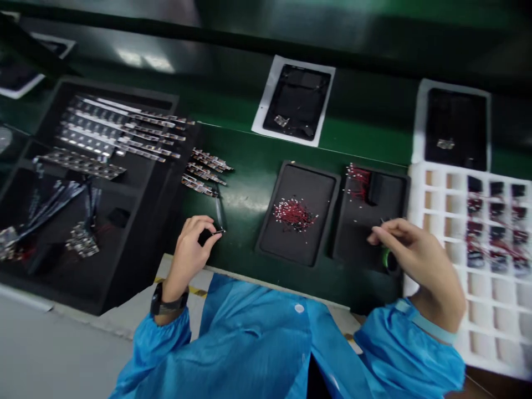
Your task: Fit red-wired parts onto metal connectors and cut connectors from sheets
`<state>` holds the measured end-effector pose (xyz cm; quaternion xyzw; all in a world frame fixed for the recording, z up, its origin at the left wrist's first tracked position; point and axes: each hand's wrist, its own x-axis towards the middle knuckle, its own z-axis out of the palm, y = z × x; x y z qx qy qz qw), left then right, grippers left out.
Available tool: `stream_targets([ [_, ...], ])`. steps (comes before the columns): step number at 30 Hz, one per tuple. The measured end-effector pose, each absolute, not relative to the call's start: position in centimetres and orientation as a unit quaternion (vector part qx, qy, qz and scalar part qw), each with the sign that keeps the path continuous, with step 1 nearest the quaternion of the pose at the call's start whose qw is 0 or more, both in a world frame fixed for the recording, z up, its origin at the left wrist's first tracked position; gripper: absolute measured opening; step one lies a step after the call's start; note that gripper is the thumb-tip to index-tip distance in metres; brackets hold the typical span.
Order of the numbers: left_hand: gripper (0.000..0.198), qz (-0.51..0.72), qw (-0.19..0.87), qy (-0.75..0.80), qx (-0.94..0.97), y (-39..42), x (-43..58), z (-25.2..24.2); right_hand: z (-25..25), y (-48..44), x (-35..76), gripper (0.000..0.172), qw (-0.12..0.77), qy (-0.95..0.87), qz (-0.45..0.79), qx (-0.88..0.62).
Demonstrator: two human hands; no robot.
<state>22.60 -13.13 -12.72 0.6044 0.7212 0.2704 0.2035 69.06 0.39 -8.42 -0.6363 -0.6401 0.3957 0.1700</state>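
Nearby, wire tray [286,246] between left hand [192,247], tight on small part [221,231], and right hand [418,256], grip unclear; white tray [486,276] beyond

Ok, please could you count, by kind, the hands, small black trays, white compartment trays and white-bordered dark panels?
Hands: 2
Small black trays: 2
White compartment tray: 1
White-bordered dark panels: 3 (one cut off at left)
Total: 8

Single head-worn view, facing forward and down, near above green bench [245,194]
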Motion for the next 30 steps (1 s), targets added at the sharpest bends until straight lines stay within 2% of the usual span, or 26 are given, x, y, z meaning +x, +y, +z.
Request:
stream_targets([
  [4, 0.013, 0.325, 0.264, 0.684, 0.597, -12.2, 23.8, -12.3, -7.3, -0.1, 66.0, 0.033, 0.221, -0.62, 0.505, -0.559],
  [9, 0.009, 0.383, 0.289, 0.614, 0.627, -9.8, 27.3, -9.6, -6.9, 0.7, 61.6, 0.026, 0.249, -0.631, 0.566, -0.469],
  [11, 0.007, 0.402, 0.289, 0.585, 0.643, -8.1, 29.0, -8.5, -7.1, 1.2, 59.9, 0.025, 0.26, -0.639, 0.568, -0.448],
  [19, 0.023, 0.44, 0.316, 0.476, 0.692, -0.8, 33.0, -8.2, -8.5, 2.1, 56.1, 0.021, 0.321, -0.647, 0.542, -0.43],
  [24, 0.014, 0.436, 0.354, 0.47, 0.681, -0.3, 33.9, -8.8, -9.0, 2.1, 56.2, 0.02, 0.336, -0.642, 0.529, -0.442],
  [30, 0.007, 0.44, 0.314, 0.456, 0.708, -0.4, 34.3, -9.1, -9.2, 2.0, 56.2, 0.018, 0.331, -0.636, 0.546, -0.433],
])
